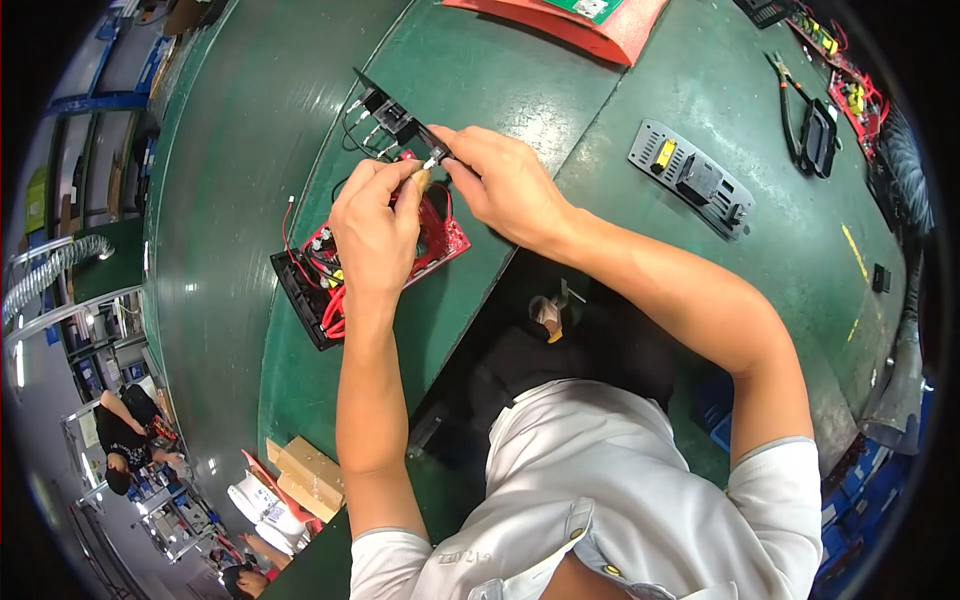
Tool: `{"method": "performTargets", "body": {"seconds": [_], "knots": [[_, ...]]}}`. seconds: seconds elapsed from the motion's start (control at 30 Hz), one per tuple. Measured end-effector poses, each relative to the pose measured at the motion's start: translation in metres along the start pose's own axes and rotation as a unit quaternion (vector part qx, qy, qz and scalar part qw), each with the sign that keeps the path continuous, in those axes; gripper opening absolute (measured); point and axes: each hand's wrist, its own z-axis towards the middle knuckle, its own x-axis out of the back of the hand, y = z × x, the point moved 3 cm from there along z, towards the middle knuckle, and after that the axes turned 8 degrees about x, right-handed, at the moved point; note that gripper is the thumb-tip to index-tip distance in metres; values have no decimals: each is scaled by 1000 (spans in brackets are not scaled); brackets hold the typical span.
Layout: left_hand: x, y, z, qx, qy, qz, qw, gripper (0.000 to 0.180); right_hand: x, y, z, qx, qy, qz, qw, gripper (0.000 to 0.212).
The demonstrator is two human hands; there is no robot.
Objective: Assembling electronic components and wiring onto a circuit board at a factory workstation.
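Observation:
My right hand (508, 182) grips the lower end of a narrow black panel (395, 120) between thumb and fingers. Black sockets and thin wires with white plugs sit along that panel, which is tilted above the bench. Close against the same end, my left hand (375, 220) is closed in a pinch on a small white plug (430, 164); whether the plug is seated cannot be made out. Below my hands lies a red circuit board (445, 235) with parts and red wires, partly covered by my left hand. A black end plate (300, 300) stands at its left side.
A grey slotted panel (692, 178) with a yellow part lies on the green bench (590, 240) to the right. Beyond it are orange-handled pliers (785, 110) and a black frame (819, 138). A red tray (600, 35) is at the far edge. Other people work at lower left.

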Motion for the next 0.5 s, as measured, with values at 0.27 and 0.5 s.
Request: {"method": "performTargets", "body": {"seconds": [0.27,0.5], "knots": [[-3,-5,6,-110,33,53,992,9,-7,0,2,-35,-17,-16,999,35],[91,-30,3,-29,87,-44,995,29,7,5,6,-44,-43,-16,998,30]]}}
